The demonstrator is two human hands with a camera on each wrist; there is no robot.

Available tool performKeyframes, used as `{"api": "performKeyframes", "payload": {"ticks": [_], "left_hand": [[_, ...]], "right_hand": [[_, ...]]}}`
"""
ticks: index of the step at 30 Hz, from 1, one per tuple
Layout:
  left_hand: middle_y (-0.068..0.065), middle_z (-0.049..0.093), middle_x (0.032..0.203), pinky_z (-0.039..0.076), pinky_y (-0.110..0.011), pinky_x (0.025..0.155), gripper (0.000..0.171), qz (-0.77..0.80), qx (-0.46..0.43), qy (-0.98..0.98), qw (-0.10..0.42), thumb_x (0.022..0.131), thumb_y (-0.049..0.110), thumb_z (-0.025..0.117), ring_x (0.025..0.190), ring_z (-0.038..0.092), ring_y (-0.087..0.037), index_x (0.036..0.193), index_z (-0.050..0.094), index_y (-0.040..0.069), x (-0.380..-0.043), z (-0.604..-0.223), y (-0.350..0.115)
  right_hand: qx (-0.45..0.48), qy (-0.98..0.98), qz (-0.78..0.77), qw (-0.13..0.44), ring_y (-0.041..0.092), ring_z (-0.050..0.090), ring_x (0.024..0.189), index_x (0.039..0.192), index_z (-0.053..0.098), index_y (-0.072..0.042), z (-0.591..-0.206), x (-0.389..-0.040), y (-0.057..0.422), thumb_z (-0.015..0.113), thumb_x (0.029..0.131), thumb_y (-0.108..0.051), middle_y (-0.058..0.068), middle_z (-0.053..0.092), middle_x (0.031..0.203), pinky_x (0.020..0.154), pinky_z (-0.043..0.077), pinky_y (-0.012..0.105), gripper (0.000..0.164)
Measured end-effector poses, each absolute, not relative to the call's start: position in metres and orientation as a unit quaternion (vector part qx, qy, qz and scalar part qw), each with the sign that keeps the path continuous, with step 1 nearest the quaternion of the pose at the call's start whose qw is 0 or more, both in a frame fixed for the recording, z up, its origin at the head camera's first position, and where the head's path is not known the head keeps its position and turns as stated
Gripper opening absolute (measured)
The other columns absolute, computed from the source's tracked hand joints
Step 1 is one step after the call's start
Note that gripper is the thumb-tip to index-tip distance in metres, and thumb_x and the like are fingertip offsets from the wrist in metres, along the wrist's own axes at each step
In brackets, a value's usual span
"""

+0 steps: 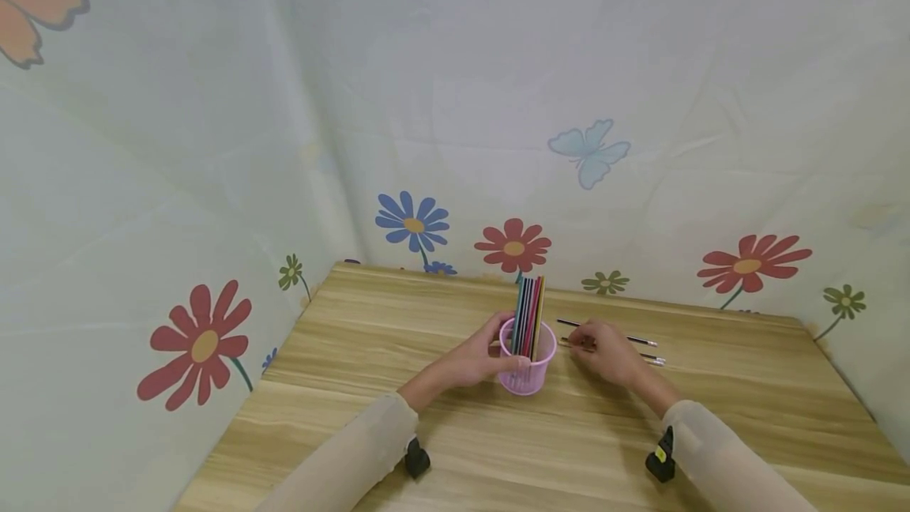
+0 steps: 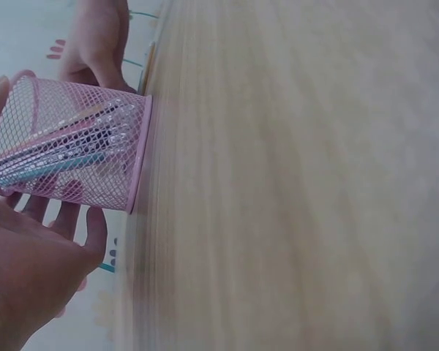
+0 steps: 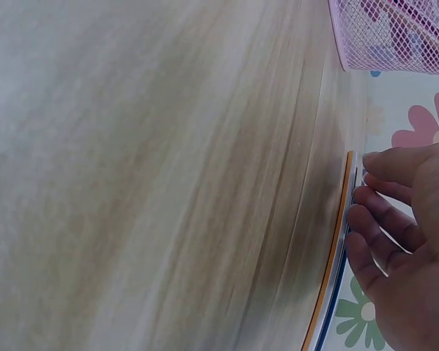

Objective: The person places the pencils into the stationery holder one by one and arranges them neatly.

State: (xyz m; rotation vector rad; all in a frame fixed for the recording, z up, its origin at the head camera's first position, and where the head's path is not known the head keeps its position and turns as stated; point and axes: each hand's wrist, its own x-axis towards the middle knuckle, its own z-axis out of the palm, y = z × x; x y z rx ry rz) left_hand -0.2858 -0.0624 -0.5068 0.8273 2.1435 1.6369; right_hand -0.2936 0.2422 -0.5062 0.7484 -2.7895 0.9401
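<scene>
The pink cup (image 1: 528,382) stands upright on the counter (image 1: 405,314), with the left hand (image 1: 479,358) clasped round its left side, thumb in front and fingers behind; I'd take that grip as a way of steadying something light. Inside the cup, a bunch of pencils (image 1: 527,314) leans slightly, presumably because the cup is wider than the bunch, and their tops rise well above its rim. Just right of the cup, loose pencils (image 1: 642,340) lie flat, roughly side by side, pale ends pointing away from it. The right hand (image 1: 606,352) is low over their cup-side ends, fingers bent, a posture that suits things so thin. Whether thumb and finger have closed on a pencil I can't tell: the back of the hand covers the spot from above, and from the wrist the fingertips overlap the pencils. I make out three pale ends, though another pencil could be hidden underneath. The cup's mesh muddles the lower ends of those inside, and the right wrist's view cuts off its rim.
</scene>
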Motion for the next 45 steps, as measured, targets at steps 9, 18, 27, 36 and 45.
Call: {"api": "performKeyframes", "payload": {"ticks": [9,18,27,36,45], "left_hand": [[0.001,0.046,0.157,0.044,-0.041,0.117,0.074,0.571,0.293,0.751,0.156,0.098,0.031,0.079,0.144,0.048,-0.024,0.157,0.035,0.031,-0.2872,-0.5062,-0.0630],[0.002,0.046,0.157,0.043,-0.042,0.118,0.075,0.571,0.294,0.750,0.159,0.097,0.032,0.080,0.144,0.047,-0.023,0.158,0.034,0.033,-0.2870,-0.5059,-0.0630],[0.001,0.046,0.157,0.043,-0.041,0.118,0.074,0.572,0.295,0.749,0.156,0.098,0.031,0.079,0.144,0.048,-0.022,0.158,0.035,0.032,-0.2880,-0.5063,-0.0621],[0.000,0.046,0.156,0.043,-0.041,0.118,0.074,0.570,0.299,0.749,0.154,0.099,0.029,0.078,0.143,0.048,-0.022,0.158,0.034,0.029,-0.2882,-0.5062,-0.0623],[0.002,0.046,0.157,0.042,-0.041,0.119,0.075,0.568,0.298,0.751,0.158,0.098,0.030,0.079,0.145,0.046,-0.021,0.158,0.034,0.031,-0.2882,-0.5051,-0.0630]], "right_hand": [[0.252,-0.915,0.310,0.053,0.018,0.067,0.088,0.101,0.076,0.000,-0.5059,-0.2953,0.2416,0.079,0.091,0.001,0.005,0.069,0.096,0.079,0.061,0.035,0.011],[0.241,-0.919,0.304,0.063,0.020,0.068,0.086,0.100,0.078,-0.002,-0.5051,-0.2968,0.2419,0.080,0.091,-0.002,0.006,0.071,0.095,0.078,0.061,0.038,0.010],[0.258,-0.921,0.285,0.061,0.018,0.067,0.087,0.099,0.078,-0.003,-0.5097,-0.2986,0.2418,0.081,0.090,-0.002,0.004,0.069,0.096,0.080,0.061,0.040,0.010],[0.266,-0.926,0.265,0.037,0.014,0.064,0.087,0.094,0.076,-0.009,-0.5097,-0.2977,0.2378,0.080,0.091,-0.003,0.000,0.069,0.095,0.080,0.058,0.038,0.008],[0.271,-0.926,0.263,0.006,0.010,0.058,0.082,0.092,0.072,-0.008,-0.5086,-0.2975,0.2364,0.078,0.092,-0.003,-0.002,0.064,0.090,0.073,0.055,0.031,0.007]]}}
